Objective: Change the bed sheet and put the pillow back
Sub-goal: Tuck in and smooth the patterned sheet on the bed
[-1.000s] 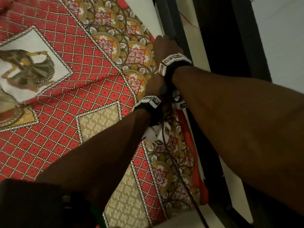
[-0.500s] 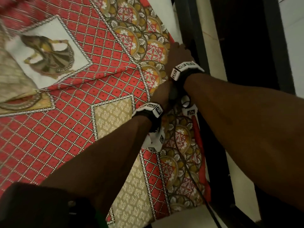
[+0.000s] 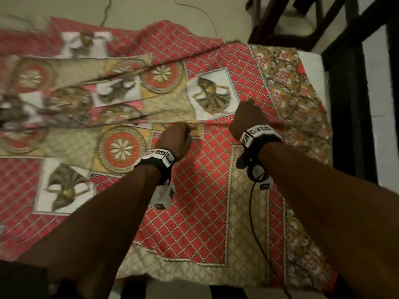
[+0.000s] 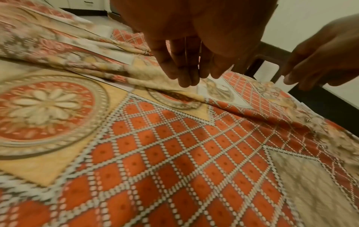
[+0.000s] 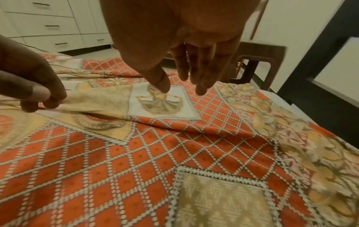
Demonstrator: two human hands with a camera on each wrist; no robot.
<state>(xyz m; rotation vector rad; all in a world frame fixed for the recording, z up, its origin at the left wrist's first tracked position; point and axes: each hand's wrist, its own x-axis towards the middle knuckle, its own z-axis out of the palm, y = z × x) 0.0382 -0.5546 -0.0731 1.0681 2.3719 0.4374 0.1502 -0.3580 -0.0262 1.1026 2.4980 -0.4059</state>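
Bed sheet [image 3: 194, 190] — left grip [image 5: 35, 86] pinches a fold; right grip [image 5: 184, 64] loosely spread above it, per the wrist view.

Matt printed cloth bed sheet [image 3: 200, 212], creased, dark wooden chair [image 3: 287, 20]

Your room is dim, with a warm yellow tint. The bed sheet [image 3: 207, 190] looks smeared and blurry on the left of your head view. Your wrist views bend at the edges and look soft there.
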